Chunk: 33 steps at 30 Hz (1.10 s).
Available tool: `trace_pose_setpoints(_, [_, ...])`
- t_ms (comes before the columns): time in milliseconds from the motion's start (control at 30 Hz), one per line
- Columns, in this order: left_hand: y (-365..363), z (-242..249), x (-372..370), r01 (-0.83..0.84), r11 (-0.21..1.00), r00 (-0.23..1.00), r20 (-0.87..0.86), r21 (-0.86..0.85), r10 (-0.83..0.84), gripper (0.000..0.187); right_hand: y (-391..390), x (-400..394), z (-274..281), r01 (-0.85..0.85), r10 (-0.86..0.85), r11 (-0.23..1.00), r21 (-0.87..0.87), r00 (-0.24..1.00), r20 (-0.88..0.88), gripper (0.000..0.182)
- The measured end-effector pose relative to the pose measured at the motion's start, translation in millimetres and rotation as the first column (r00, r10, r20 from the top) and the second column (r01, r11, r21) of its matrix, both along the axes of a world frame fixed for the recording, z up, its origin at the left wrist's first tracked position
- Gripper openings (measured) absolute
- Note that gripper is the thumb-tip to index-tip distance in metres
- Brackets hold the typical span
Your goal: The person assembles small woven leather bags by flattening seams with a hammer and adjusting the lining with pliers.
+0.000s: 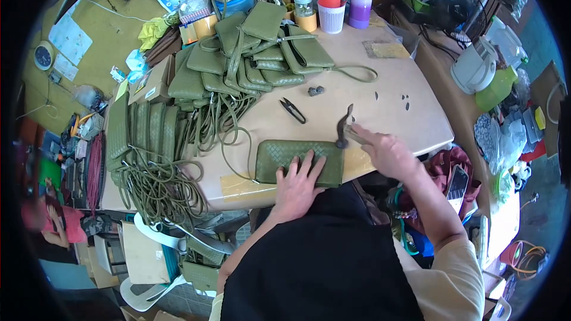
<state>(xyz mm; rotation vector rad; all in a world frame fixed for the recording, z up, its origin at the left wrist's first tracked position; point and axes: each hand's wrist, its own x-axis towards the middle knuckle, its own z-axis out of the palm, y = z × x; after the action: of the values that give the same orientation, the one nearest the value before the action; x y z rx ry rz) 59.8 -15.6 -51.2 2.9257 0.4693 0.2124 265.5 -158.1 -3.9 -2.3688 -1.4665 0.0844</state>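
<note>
A green woven wallet (275, 153) with a thin cord strap lies flat at the table's front edge. My left hand (298, 185) rests on it, fingers spread over its lower right half. In my right hand (389, 153) is a hammer (343, 128), gripped by its handle, with the dark head close over the wallet's upper right corner. Beyond the wallet lie black thread snips (292, 110) and a small dark lump (316, 91).
Many green pouches (214, 62) are heaped at the back left, with more standing in a row (151, 125) and their cords (157, 187) hanging over the edge. A purple bottle (361, 0) and a white cup (331, 16) stand at the back. Another person (62, 226) is at far left.
</note>
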Motion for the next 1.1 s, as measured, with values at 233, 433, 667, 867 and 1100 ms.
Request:
trace_pose_setpoints(233, [56, -5, -46, 0.010, 0.918, 0.900, 0.403, -0.396, 0.164, 0.050, -7, 10, 14, 0.129, -0.082, 0.974, 0.186, 0.966, -0.245, 0.047])
trace_pose_setpoints(433, [50, 79, -50, 0.087, 0.728, 0.494, 0.664, -0.680, 0.562, 0.069, 1, 1, -17, 0.072, 0.019, 0.939, 0.336, 0.965, -0.261, 0.054])
trace_pose_setpoints(667, [37, -22, -51, -0.419, 0.908, 0.864, 0.321, 0.027, 0.389, 0.056, 18, -17, 7, -0.062, 0.069, 0.997, 0.042, 0.978, -0.198, 0.057])
trace_pose_setpoints(867, [35, -20, -50, -0.240, 0.966, 0.950, 0.180, -0.096, 0.254, 0.049, 87, -43, 23, -0.206, 0.234, 0.961, 0.186, 0.962, -0.143, 0.055])
trace_pose_setpoints(1100, [32, -25, -43, -0.275, 0.959, 0.934, 0.221, -0.061, 0.282, 0.046, 105, -30, 36, -0.306, 0.308, 0.946, -0.112, 0.951, 0.004, 0.058])
